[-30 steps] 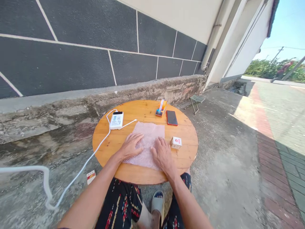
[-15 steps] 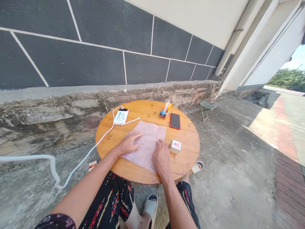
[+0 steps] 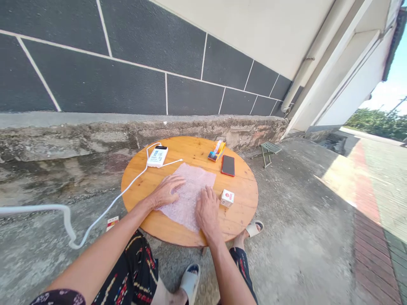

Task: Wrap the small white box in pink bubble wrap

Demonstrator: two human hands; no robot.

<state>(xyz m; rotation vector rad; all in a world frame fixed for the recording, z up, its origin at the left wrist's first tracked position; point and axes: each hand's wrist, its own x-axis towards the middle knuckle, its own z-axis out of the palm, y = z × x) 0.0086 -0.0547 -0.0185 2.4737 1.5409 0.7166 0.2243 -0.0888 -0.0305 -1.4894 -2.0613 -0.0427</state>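
A sheet of pinkish bubble wrap (image 3: 187,195) lies flat on the round wooden table (image 3: 237,222). My left hand (image 3: 165,191) rests open on its left side, fingers stretched out. On the right edge of the sheet lies my right hand (image 3: 207,209), also open with the palm down. Just right of that hand stands a small white box (image 3: 227,198) with red print. A phone in a red case (image 3: 228,165) and a tape dispenser (image 3: 217,151), orange and blue, lie farther back on the right.
A white power bank (image 3: 157,156) with a white cable (image 3: 132,183) sits at the table's back left; the cable runs off to the left. A folding stool (image 3: 269,149) stands behind the table on the right. The tiled wall (image 3: 133,84) rises close behind. A small box (image 3: 112,222) lies on the ground at left.
The view has shifted slightly, so the table and everything on it appear a little farther left. Both hands stay on the bubble wrap in nearly the same places.
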